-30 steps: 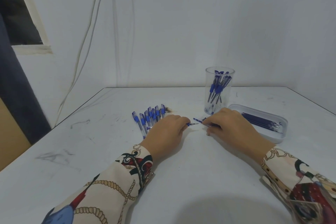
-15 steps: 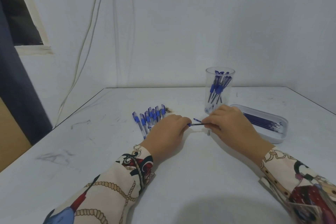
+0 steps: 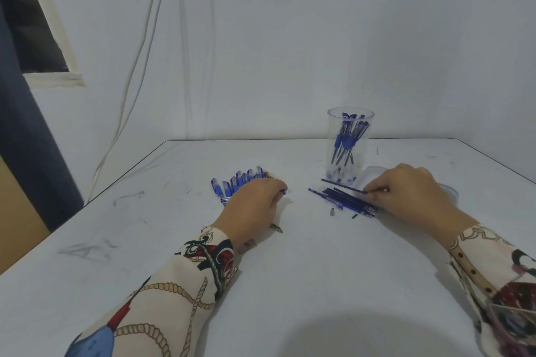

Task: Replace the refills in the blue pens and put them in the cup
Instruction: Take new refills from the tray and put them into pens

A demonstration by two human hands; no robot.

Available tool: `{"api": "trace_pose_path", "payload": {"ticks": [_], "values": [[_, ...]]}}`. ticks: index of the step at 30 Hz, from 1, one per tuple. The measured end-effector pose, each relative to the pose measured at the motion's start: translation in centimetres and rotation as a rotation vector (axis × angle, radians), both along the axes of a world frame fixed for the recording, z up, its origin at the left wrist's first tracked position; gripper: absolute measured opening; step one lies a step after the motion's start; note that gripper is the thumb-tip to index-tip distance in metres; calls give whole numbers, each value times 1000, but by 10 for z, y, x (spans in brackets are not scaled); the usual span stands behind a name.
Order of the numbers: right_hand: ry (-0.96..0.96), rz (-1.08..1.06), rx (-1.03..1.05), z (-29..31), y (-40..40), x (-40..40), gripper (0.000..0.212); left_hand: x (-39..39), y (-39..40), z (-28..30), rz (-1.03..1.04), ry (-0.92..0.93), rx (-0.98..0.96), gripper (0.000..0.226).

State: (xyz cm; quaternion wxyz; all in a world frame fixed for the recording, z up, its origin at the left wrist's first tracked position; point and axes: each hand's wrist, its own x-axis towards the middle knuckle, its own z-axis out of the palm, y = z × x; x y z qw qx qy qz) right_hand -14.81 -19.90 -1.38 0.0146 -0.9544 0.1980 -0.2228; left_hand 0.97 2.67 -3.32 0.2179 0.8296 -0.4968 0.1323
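Note:
My left hand [image 3: 255,207] grips a pen barrel [image 3: 277,228]; its blue end pokes out past my fingers and its other end shows below my palm. My right hand [image 3: 406,195] pinches a thin dark refill [image 3: 343,186] by one end, just above a loose pile of blue refills [image 3: 342,200] on the table. A row of several blue pens [image 3: 232,184] lies behind my left hand, partly hidden by it. The clear cup [image 3: 349,122] stands at the back, right of centre, with several blue pens in it.
A clear plastic tray [image 3: 366,177] lies behind my right hand, mostly hidden. A small grey pen tip [image 3: 332,211] and a tiny dark piece [image 3: 354,216] sit on the white table [image 3: 319,284] near the refill pile. White cables [image 3: 139,66] hang down the wall at left.
My hands have moved apart: the right hand drew the refill away to the right, toward the pile, while the left hand kept the barrel and turned it.

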Motion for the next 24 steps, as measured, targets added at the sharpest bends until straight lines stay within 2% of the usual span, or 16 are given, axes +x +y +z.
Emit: {"api": "trace_pose_path", "payload": {"ticks": [2, 8, 24], "values": [[43, -10, 33, -1, 4, 2, 17, 0, -1, -1, 3, -3, 11, 26], [191, -46, -111, -2, 8, 4, 19, 0, -2, -3, 7, -1, 17, 26], [170, -12, -114, -1, 13, 4, 18, -2, -3, -3, -11, -2, 9, 27]]}}
